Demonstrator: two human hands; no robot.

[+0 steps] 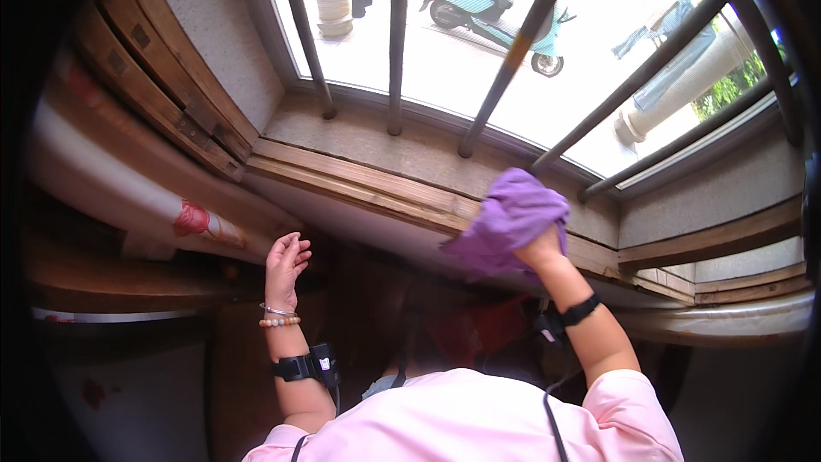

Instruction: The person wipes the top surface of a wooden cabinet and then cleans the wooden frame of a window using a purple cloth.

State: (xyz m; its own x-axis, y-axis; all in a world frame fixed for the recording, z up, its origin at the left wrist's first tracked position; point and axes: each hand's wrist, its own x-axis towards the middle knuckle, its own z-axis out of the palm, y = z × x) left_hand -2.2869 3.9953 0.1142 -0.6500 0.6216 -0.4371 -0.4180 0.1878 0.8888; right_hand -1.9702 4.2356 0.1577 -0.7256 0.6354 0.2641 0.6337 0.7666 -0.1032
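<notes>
A crumpled purple cloth (520, 210) lies against the wooden sill, bunched under my right hand (542, 248). My right fingers are mostly hidden in its folds, and one corner of the cloth hangs down over the sill's front edge. The wooden window sill (359, 186) runs across below a barred window. Away to the left, my left hand (288, 263) is raised in the air with nothing in it, its fingers loosely bent and slightly apart. Bracelets circle that wrist, and a black strap with a small device sits on each forearm.
Dark metal bars (396, 43) rise from the stone ledge (410, 141) behind the sill. An open wooden window frame (162, 77) stands at the left, above a pale rolled sheet with a red pattern (192, 219). Outside are a turquoise scooter (475, 4) and hanging clothes.
</notes>
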